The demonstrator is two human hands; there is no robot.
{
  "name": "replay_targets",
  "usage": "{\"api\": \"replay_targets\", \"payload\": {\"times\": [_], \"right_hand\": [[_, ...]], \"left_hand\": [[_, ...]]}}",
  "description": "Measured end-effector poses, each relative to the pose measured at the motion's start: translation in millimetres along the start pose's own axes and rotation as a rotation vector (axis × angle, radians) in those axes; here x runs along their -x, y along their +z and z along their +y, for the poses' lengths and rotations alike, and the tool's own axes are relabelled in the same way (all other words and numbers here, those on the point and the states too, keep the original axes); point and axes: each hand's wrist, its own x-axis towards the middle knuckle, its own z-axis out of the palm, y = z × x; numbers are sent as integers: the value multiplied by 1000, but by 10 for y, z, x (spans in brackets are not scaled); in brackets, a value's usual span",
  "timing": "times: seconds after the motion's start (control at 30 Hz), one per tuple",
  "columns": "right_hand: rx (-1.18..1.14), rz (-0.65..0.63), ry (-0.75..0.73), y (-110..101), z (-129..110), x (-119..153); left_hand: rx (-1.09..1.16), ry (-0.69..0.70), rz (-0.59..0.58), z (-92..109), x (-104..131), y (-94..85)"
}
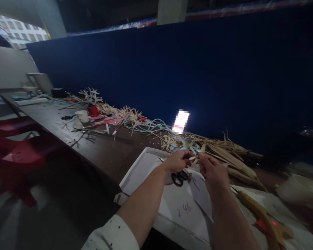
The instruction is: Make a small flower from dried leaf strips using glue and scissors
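Note:
My left hand (177, 161) and my right hand (213, 170) are close together over a shallow white cardboard box (135, 173). Between their pinched fingertips is a small pale strip of dried husk (203, 148), whose lower part is hidden by the fingers. Just under my left hand, black-handled scissors (177, 179) lie in the box. Beside them is a white sheet of paper (201, 192), partly covered by my right forearm. Handwritten digits show on the white surface nearer to me.
Dried husks (237, 161) lie right of my hands. At the lower right rests a yellow glue gun (263, 213) with a red light. A bright blurred screen (181, 121) stands against the dark blue partition (120, 69). Red chairs (21, 152) are at left.

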Motion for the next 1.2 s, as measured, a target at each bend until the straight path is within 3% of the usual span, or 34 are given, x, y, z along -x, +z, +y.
{"api": "replay_targets", "payload": {"times": [0.4,0.57,0.77,1.03,1.2], "right_hand": [[-61,-15,-34,23,-32,14],[-40,36,-65,21,1,-5],[-87,33,-87,9,8,-9],[-128,63,-85,37,-58,18],[-7,54,-18,22,13,-18]], "left_hand": [[6,-39,18,3,-2,8],[-27,-52,4,14,-4,23],[72,-27,0,23,-2,29],[110,-9,151,92,-20,15],[190,80,247,137,-16,-4]]}}
